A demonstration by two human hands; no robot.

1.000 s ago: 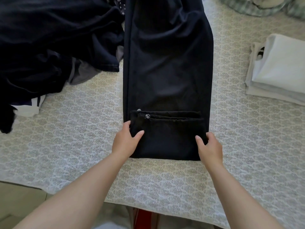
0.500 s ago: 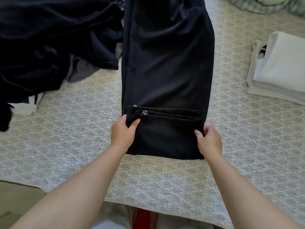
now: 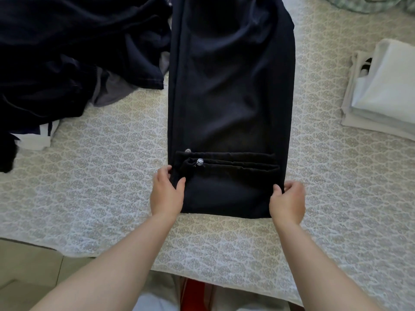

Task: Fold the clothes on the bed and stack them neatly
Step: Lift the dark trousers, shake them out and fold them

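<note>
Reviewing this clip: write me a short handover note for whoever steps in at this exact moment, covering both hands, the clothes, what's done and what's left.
Left hand: grips the left edge of the folded near end of the dark trousers.
Right hand: grips the right edge of that same fold.
Trousers: laid lengthwise down the bed, near end turned over once.
Done: folded white stack at the right.
Left: finish folding the trousers away from you, stack them, then work through the unfolded dark heap at the left.
</note>
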